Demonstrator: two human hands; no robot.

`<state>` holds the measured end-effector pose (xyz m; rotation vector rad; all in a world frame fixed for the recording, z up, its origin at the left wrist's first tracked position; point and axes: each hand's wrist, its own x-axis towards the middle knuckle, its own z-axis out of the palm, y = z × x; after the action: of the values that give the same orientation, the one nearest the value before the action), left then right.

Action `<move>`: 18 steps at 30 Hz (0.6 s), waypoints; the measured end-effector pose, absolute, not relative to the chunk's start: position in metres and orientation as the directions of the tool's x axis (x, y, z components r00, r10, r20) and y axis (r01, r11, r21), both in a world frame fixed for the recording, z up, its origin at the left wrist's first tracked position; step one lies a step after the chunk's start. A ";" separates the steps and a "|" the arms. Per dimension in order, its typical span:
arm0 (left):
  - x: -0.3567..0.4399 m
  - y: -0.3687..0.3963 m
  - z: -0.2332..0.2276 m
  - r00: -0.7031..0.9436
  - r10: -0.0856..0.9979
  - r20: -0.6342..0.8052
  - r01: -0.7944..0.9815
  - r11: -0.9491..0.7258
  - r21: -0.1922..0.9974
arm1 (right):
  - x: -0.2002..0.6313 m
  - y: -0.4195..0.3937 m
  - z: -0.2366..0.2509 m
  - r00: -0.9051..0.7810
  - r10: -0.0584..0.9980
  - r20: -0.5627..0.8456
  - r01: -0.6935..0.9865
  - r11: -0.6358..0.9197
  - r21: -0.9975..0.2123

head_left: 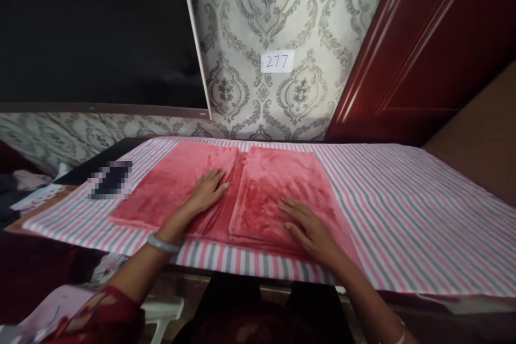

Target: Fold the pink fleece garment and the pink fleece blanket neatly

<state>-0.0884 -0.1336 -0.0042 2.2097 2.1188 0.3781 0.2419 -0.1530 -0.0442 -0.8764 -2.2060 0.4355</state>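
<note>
A plush pinkish-red blanket [173, 183] lies on the table, its two sides folded in toward the middle with a narrow gap between them. On the left folded part, near its inner edge, my left hand [207, 191] rests flat with fingers outstretched. My right hand [304, 226] lies on the right folded part, palm down, thumb apart from the other fingers. Neither hand grips the fabric. The blanket's pile shows darker and lighter smudges around both hands.
A striped pink, grey and white cloth [407, 209] covers the table under the blanket. A blurred-out dark object [110, 180] lies at the left. Behind are a large black screen [97, 32], a patterned wall with a paper [277, 61] reading 277, and a dark red door [423, 48].
</note>
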 end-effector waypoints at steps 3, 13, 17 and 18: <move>-0.064 -0.164 -0.002 0.201 0.925 0.323 0.931 -0.283 0.232 | 0.273 -0.149 -0.041 -0.312 0.766 0.562 0.547 0.628 -0.554; -0.007 -0.229 -0.062 0.442 0.791 0.423 0.871 -0.491 0.010 | 0.330 -0.161 -0.054 0.068 0.980 0.187 0.653 0.098 -0.751; -0.007 -0.229 -0.065 0.435 0.772 0.464 0.874 -0.486 -0.011 | 0.328 -0.161 -0.049 0.049 0.994 0.096 0.685 0.037 -0.728; -0.007 -0.230 -0.065 0.436 0.773 0.461 0.875 -0.485 -0.014 | 0.329 -0.160 -0.049 0.050 0.995 0.083 0.684 0.026 -0.729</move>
<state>-0.0066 -0.2298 -0.0648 2.8673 1.6829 0.6879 0.3288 -0.1597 -0.0486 -1.7193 -1.6946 0.6512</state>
